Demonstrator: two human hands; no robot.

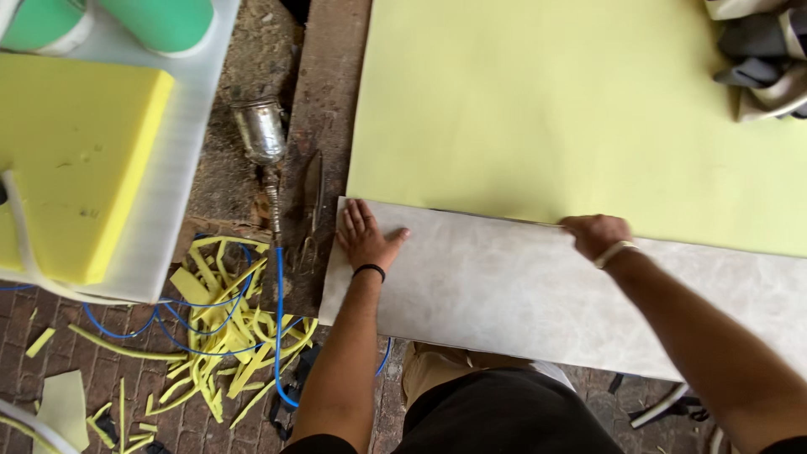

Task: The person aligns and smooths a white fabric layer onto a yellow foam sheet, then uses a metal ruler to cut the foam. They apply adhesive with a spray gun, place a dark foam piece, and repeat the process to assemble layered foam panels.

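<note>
Two sheets fill most of what I see: a big pale-yellow foam sheet [572, 109] spreading from twelve to three o'clock, and over its near edge a grey marbled panel [521, 294] running from nine o'clock across to four. Both lie on the bench [324, 101], a worn brown strip of which shows at eleven o'clock.

At ten o'clock sits a thick yellow foam block [71, 160] on a white corrugated board [181, 168]. Below it, at eight o'clock, yellow foam offcuts [218, 336] litter the brick floor [50, 403], tangled with a blue hose [279, 319] that leads up to a spray gun [262, 139] with a metal cup. A pair of shears [313, 206] lies just beside the panel's left corner.

My left hand [363, 238] lies flat and spread on the panel's upper-left corner, its grip apart and pressing down. My right hand [595, 234] is curled over the panel's far edge at one o'clock, grip clamped on that edge.

What worries me: the panel overhangs the bench toward me, so if the left palm lifts, it could tip or slide off. The right fingers could dent the soft foam beneath. The shears sit close enough to the left hand to be knocked down among the hose.
</note>
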